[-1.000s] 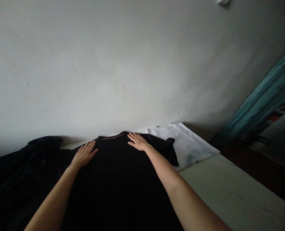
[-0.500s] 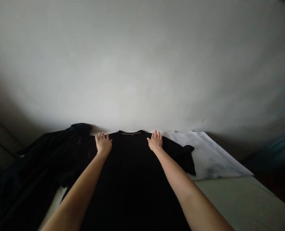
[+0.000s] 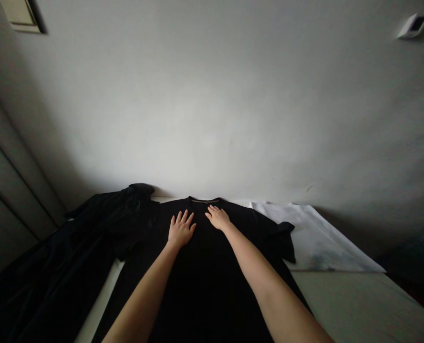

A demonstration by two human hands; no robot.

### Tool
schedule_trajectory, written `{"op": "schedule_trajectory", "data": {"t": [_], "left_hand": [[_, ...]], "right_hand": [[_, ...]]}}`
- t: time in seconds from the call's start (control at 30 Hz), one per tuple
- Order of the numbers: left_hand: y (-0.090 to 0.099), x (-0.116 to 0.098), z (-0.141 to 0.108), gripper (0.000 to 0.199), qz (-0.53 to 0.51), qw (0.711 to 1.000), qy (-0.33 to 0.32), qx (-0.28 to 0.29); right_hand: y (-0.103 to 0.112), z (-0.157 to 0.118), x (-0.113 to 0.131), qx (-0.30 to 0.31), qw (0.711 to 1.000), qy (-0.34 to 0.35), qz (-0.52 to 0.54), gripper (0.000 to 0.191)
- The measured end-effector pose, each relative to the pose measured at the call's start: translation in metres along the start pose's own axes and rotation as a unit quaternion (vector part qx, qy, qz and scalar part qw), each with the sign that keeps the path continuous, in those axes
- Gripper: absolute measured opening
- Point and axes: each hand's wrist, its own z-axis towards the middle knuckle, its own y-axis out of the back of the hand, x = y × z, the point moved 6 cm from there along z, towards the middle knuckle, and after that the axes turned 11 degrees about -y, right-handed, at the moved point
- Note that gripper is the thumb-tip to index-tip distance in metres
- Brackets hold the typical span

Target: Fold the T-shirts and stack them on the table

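Note:
A black T-shirt (image 3: pixel 204 276) lies spread out in front of me, its neckline at the far end by the wall. My left hand (image 3: pixel 180 229) rests on the upper chest, left of centre, with fingers spread. Just below the collar, my right hand (image 3: pixel 218 218) lies on the fabric, fingers stretched out toward the left. Neither hand grips anything. The right sleeve of the shirt overlaps a white cloth with a grey-blue patch (image 3: pixel 326 238). My forearms cover part of the shirt's body.
Dark crumpled clothing (image 3: pixel 72 257) is heaped on the left, against the shirt. The pale table (image 3: pixel 358 295) shows at the right front. A wall (image 3: pixel 212 105) rises right behind the shirt. A panelled door (image 3: pixel 7 205) stands at far left, and bluish fabric (image 3: pixel 415 252) hangs at far right.
Both hands have moved from the shirt's shoulders inward and toward me, onto the chest below the collar. The camera has tilted up a little, bringing wall fixtures into view.

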Motion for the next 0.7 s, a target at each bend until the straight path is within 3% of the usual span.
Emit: {"op": "schedule_trajectory", "data": {"t": [0.2, 0.3, 0.4, 0.53, 0.7], "left_hand": [[0.012, 0.013, 0.021, 0.044, -0.03, 0.999, 0.01, -0.006], [0.034, 0.043, 0.051, 0.035, -0.048, 0.994, 0.086, -0.036], [0.047, 0.07, 0.084, 0.032, -0.054, 0.984, 0.161, -0.057], [0.033, 0.083, 0.116, 0.032, -0.089, 0.972, 0.217, -0.023], [0.009, 0.077, 0.128, 0.022, -0.121, 0.963, 0.243, -0.006]], "right_hand": [[0.024, 0.032, -0.028, -0.092, 0.992, -0.081, 0.001, 0.036], [0.038, 0.05, -0.053, -0.133, 0.979, -0.155, 0.002, 0.03], [0.04, 0.066, -0.07, -0.146, 0.972, -0.184, 0.009, 0.019], [0.031, 0.077, -0.072, -0.161, 0.969, -0.185, 0.023, 0.023], [0.025, 0.08, -0.072, -0.152, 0.962, -0.221, 0.044, 0.019]]}}
